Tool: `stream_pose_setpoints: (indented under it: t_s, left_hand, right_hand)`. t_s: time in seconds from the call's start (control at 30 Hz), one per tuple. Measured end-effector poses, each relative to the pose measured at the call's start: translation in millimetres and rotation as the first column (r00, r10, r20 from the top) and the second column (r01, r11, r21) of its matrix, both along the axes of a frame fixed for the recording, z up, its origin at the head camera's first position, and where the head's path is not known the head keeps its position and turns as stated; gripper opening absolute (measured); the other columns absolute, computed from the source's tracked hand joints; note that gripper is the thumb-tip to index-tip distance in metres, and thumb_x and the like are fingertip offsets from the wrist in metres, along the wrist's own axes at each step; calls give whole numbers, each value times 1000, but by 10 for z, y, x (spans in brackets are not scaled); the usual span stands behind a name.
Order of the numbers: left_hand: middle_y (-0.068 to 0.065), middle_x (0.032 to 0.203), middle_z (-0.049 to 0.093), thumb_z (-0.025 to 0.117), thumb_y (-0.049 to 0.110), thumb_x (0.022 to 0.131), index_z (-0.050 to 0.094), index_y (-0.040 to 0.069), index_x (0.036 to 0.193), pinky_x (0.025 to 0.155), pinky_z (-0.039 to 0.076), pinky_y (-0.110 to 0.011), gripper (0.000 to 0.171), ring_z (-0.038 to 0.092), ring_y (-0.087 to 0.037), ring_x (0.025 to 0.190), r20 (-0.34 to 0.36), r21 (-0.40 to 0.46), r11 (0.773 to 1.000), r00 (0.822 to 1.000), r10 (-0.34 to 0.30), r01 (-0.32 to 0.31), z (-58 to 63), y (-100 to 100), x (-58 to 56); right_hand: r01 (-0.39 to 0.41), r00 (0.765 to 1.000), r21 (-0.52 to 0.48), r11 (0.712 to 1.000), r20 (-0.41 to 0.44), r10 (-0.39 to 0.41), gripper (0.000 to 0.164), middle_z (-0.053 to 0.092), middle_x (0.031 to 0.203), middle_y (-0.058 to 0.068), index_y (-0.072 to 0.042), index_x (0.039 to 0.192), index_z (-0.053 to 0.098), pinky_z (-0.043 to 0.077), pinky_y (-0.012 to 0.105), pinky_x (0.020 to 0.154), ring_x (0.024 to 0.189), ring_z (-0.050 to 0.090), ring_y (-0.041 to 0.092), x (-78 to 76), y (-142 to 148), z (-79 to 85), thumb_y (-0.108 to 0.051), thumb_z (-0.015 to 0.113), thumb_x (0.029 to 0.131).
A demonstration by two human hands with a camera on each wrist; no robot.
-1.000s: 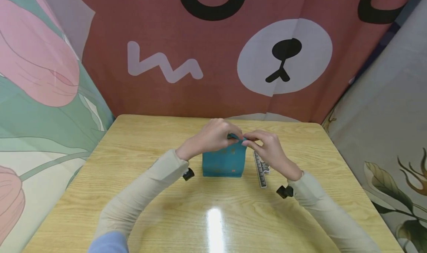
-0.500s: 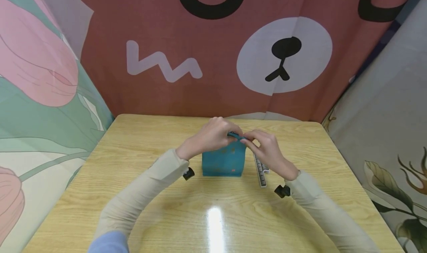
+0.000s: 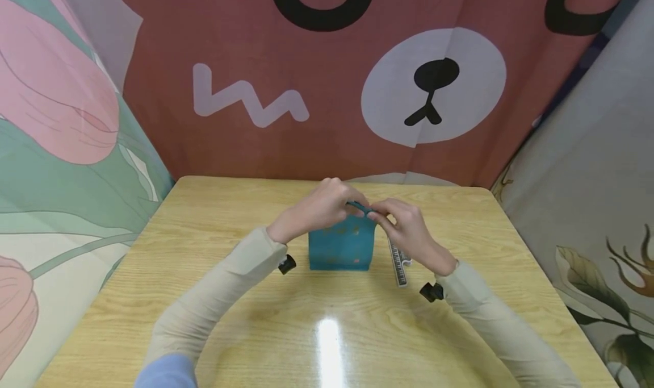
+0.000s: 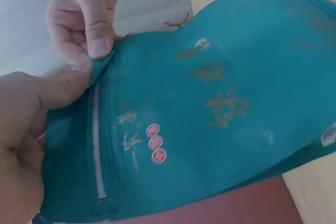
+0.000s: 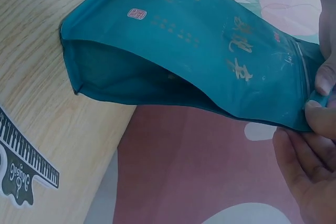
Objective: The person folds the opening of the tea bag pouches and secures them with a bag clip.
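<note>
A teal zip pouch point(image 3: 340, 249) stands upright on the table, printed with gold characters and small red marks. Its white zip strip point(image 4: 97, 140) runs just below the top edge in the left wrist view. My left hand point(image 3: 327, 206) grips that top edge from the left, thumb on the near side. At the top right corner, my right hand point(image 3: 409, 229) pinches the edge between thumb and fingers. The two hands' fingertips are close together. A folded side gusset point(image 5: 131, 74) shows in the right wrist view. The fingers partly hide the pouch's mouth.
A flat black-and-white piece with piano keys point(image 3: 399, 266) and the word "Music" lies right of the pouch, partly behind my right hand. The wooden table point(image 3: 245, 331) meets a bear-patterned cloth point(image 3: 245, 149) at its far edge.
My right hand has shifted slightly left and in along the pouch's top edge. The edge between the hands now shows as a narrow strip. The pouch's base stays put.
</note>
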State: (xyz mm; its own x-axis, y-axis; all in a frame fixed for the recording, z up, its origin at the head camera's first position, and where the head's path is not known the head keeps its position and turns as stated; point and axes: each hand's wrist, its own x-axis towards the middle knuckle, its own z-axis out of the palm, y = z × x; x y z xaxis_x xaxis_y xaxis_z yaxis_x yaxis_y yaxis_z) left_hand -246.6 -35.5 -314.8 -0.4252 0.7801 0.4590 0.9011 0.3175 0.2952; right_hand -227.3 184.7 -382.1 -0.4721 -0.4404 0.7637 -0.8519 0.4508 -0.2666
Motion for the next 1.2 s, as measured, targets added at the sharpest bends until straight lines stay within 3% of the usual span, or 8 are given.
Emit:
stream_pose_setpoints:
  t_s: [0.2,0.43,0.63,0.87,1.2]
  left_hand:
    - [-3,91,75,76,12,88,79,5,97,63,50,-14,11,69,-7,73,13,35,998,999,49,-50,3,-59,-22]
    - [-2,91,75,74,11,89,79,6,96,69,51,-15,10,70,-6,77,16,52,998,1000,24,-25,-5,-79,-37]
    - [-2,91,75,74,10,89,79,6,96,70,51,-15,9,70,-6,77,9,53,998,1000,20,-20,-11,-78,-43]
    - [-2,89,75,74,8,89,79,6,94,65,49,-15,7,69,-8,72,-4,66,998,1000,11,-11,-23,-72,-55]
    - [4,88,73,73,20,92,78,13,97,48,40,-20,10,57,1,58,-39,-16,992,992,122,-123,-24,-76,-26]
  right_hand:
    - [16,999,9,1000,40,-16,18,70,85,6,-2,96,73,51,28,58,71,66,16,10,15,-6,7,77,80]
    - [2,1000,26,1000,5,-2,22,71,86,8,-2,94,71,54,33,58,72,67,18,10,16,14,4,81,76]
    - [10,1000,29,1000,9,-11,21,69,82,5,-5,90,69,52,29,58,71,65,15,18,-5,16,5,81,76]
    - [11,1000,13,1000,-8,-11,21,68,81,3,-6,88,67,50,30,55,69,64,13,31,-20,1,6,80,78]
    - [18,999,11,1000,34,-18,20,67,82,4,-4,95,68,50,29,54,70,63,15,15,-19,-2,5,78,81]
